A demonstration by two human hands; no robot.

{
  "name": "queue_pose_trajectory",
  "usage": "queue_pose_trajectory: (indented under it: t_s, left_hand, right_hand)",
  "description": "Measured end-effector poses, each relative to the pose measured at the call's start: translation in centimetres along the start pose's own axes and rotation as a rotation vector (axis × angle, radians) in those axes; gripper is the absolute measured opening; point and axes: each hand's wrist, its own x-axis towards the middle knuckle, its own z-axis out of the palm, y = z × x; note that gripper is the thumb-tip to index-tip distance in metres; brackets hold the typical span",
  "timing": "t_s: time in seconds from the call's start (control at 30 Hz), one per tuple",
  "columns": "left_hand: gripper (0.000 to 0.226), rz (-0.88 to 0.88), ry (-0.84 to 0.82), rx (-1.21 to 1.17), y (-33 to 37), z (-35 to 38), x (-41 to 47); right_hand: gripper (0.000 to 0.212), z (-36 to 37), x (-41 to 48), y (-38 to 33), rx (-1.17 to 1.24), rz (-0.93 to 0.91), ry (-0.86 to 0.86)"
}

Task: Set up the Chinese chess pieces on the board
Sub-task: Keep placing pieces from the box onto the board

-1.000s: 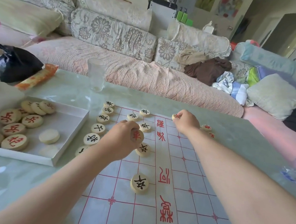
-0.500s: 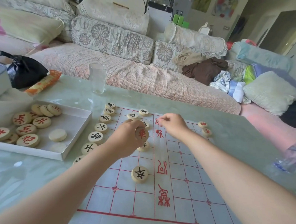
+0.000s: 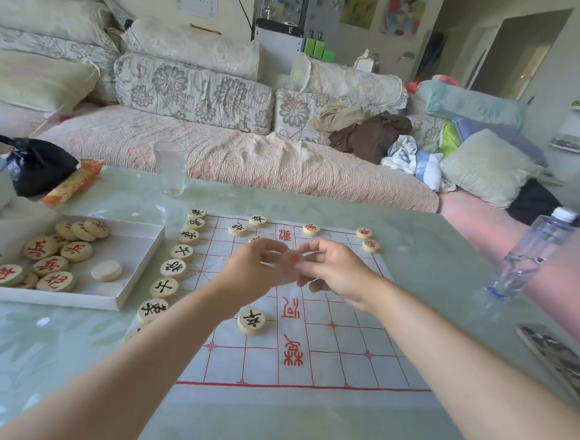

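Note:
The white board with red lines [image 3: 340, 360] lies on the glass table. Black-lettered pieces [image 3: 173, 268] line its left edge, and one black piece [image 3: 251, 321] sits alone near the river text. Three red pieces stand at the far side, one in the middle [image 3: 311, 229] and two at the far right corner [image 3: 364, 233]. My left hand [image 3: 254, 272] and my right hand [image 3: 338, 273] meet above the board's middle. A red-lettered piece [image 3: 294, 258] is pinched between the fingertips of both. More red pieces [image 3: 40, 247] lie in the white box [image 3: 134, 267] on the left.
An empty glass [image 3: 169, 168] stands beyond the board's far left corner. A plastic water bottle [image 3: 526, 257] stands at the right. A black bag [image 3: 38, 164] and an orange snack packet [image 3: 73, 182] sit at the far left. A dark patterned object [image 3: 560, 362] lies at the right edge.
My right hand left a red piece at the far edge and drew back to the board's middle. It now meets my left hand, which still carries the red piece.

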Motion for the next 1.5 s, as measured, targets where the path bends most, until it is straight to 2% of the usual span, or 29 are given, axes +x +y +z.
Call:
queue_pose_trajectory:
  t_s: [0.07, 0.13, 0.23, 0.3, 0.4, 0.57, 0.73, 0.8, 1.07, 1.13, 1.23, 1.37, 1.5]
  left_hand:
    - [0.036, -0.048, -0.076, -0.139, 0.7, 0.4, -0.5]
    - [0.031, -0.087, -0.084, -0.226, 1.3, 1.0, -1.0]
    - [0.023, -0.147, -0.088, -0.292, 2.2, 2.7, -2.0]
    - [0.022, -0.156, -0.107, -0.291, 2.5, 4.0, -2.4]
    - [0.025, -0.104, -0.129, -0.163, 2.9, 6.1, -2.8]
    - [0.032, 0.104, -0.170, 0.327, 2.4, 9.4, -2.9]
    - [0.042, 0.266, -0.330, 0.778, 0.6, 11.5, -3.7]
    - [0.048, 0.265, -0.386, 0.879, 0.4, 11.9, -4.0]
    - [0.054, 0.271, -0.499, 0.968, -0.6, 12.8, -4.5]
    - [0.054, 0.268, -0.500, 0.970, -0.7, 13.0, -4.5]
    - [0.053, 0.286, -0.487, 0.963, -0.8, 13.0, -4.7]
    - [0.048, 0.309, -0.438, 0.913, -1.4, 12.7, -5.0]
    - [0.042, 0.345, -0.353, 0.879, -1.9, 11.3, -5.0]
  right_hand:
    - [0.022, -0.8, -1.0, 0.0, 0.016, -0.022, 0.015]
    - [0.028, -1.5, -2.3, 0.0, -0.037, -0.052, 0.016]
    - [0.042, -2.3, -4.4, 0.2, -0.180, -0.093, 0.032]
    - [0.043, -3.0, -5.8, 0.4, -0.253, -0.103, 0.046]
    - [0.042, -4.8, -7.7, 0.8, -0.336, -0.083, 0.111]
    - [0.041, -9.5, -11.5, 3.7, -0.589, -0.022, 0.187]
    - [0.029, -12.3, -16.3, 6.3, -0.686, 0.088, 0.173]
    - [0.027, -12.9, -17.6, 7.4, -0.724, 0.103, 0.175]
    - [0.028, -13.2, -19.9, 9.9, -0.799, 0.099, 0.261]
    - [0.028, -13.0, -20.0, 9.9, -0.878, 0.142, 0.225]
    - [0.027, -12.7, -19.9, 9.0, -1.003, 0.176, 0.207]
    - [0.029, -11.9, -19.1, 7.7, -0.950, 0.113, 0.268]
    - [0.026, -10.3, -17.3, 6.6, -0.916, 0.052, 0.237]
